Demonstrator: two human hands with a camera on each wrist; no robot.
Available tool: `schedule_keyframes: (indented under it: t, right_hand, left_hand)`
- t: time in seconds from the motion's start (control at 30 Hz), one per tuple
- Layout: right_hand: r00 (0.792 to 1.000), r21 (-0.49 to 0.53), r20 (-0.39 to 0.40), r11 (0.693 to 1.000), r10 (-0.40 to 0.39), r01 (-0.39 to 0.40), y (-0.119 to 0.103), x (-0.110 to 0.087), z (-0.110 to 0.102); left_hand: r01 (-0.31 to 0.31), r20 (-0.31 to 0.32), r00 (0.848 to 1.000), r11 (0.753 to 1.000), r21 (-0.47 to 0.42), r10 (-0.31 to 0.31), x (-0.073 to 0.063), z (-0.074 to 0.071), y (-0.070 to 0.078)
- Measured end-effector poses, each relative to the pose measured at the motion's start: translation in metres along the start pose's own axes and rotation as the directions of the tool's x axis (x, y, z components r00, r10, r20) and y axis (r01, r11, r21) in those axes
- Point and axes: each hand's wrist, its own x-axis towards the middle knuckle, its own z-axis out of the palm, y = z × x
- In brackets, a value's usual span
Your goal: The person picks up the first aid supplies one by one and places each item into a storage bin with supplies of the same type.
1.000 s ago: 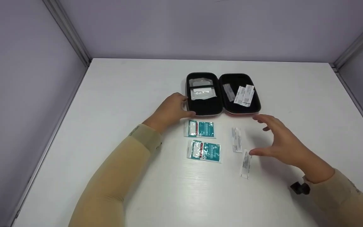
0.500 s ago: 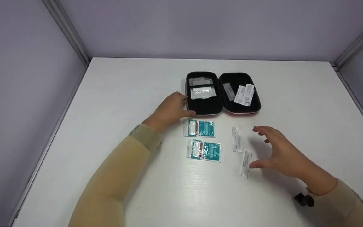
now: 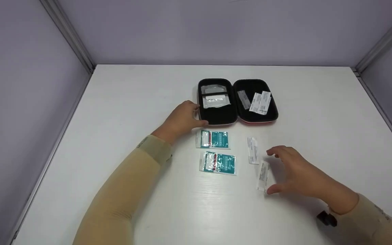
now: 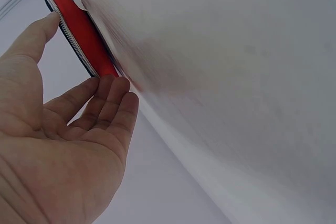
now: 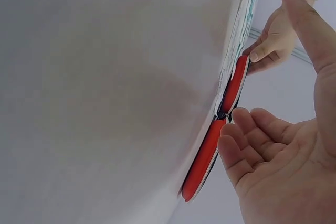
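Observation:
A black-lined zip case [image 3: 218, 115] with a red shell lies unfolded flat on the table. My left hand [image 3: 182, 117] holds its near left corner, thumb at the front edge and fingers along the side; the left wrist view shows thumb and fingertips at the red side [image 4: 79, 24]. My right hand [image 3: 298, 173] hovers with thumb and fingers spread, holding nothing. Its thumb tip is right beside the lower of two narrow white packets [image 3: 263, 175]. The other narrow packet [image 3: 252, 150] lies farther back, left of the fingertips.
Two teal-and-white packets [image 3: 219, 140] [image 3: 225, 164] lie in front of the case. Clear packets [image 3: 216, 101] sit under a strap in its left half, and several narrow wrapped strips [image 3: 261, 102] in the right half. Pale walls [image 3: 216, 34] enclose the table.
My right hand has moved back toward me, from near the case's front edge to beside the lower narrow packet. The left hand has stayed at the case's corner.

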Motion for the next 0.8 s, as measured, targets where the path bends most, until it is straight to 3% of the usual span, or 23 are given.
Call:
schedule_keyframes:
  t: [0.43, 0.8]
  right_hand:
    - [0.999, -0.112, 0.037, 0.993, -0.035, 0.039, -0.004, 0.008, 0.012]
    - [0.996, -0.07, 0.081, 0.997, 0.027, -0.021, -0.003, 0.011, 0.011]
  left_hand:
    - [-0.004, 0.003, 1.0, 1.0, 0.017, 0.004, 0.0, 0.0, 0.0]
    - [-0.01, -0.005, 1.0, 1.0, 0.006, 0.01, 0.001, 0.0, -0.002]
